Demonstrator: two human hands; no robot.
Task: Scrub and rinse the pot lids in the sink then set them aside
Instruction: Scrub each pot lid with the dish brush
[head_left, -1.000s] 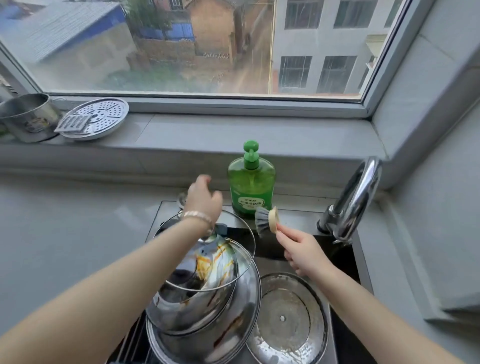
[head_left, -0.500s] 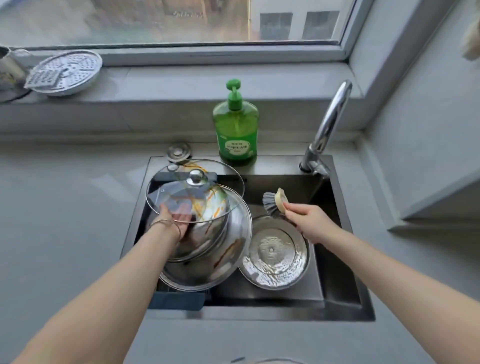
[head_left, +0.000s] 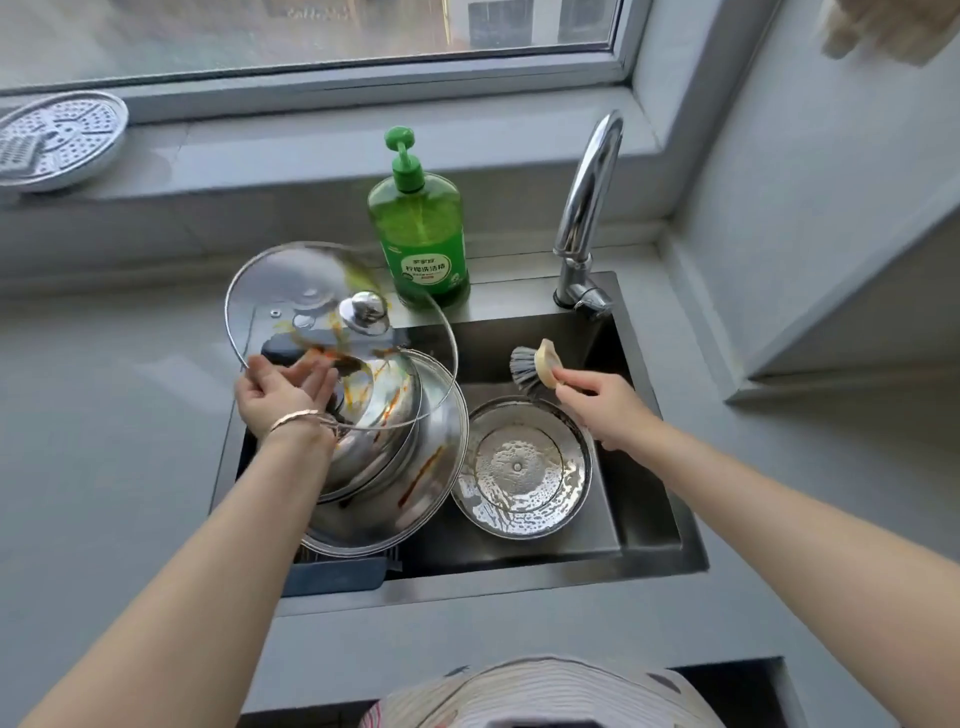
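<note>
A glass pot lid (head_left: 291, 291) with a metal knob and orange food streaks is lifted and tilted over the left of the sink (head_left: 654, 540). My left hand (head_left: 283, 389) supports it from below, palm up under its near rim. Beneath it lie two stacked steel lids (head_left: 415, 467), also smeared. A smaller steel lid (head_left: 522, 467), soapy, lies upside down on the sink floor at the right. Just above it, my right hand (head_left: 597, 402) grips a round dish brush (head_left: 535, 366), bristles pointing left.
A green dish soap bottle (head_left: 418, 228) stands behind the sink, with the chrome faucet (head_left: 587, 208) to its right. A perforated steamer plate (head_left: 54, 137) rests on the window ledge at left. Grey counter surrounds the sink; a wall rises close on the right.
My left hand went from the far rim to under the near rim of the glass lid and raised it, tilting it up. The view dropped down toward the sink. The brush hand barely shifted.
</note>
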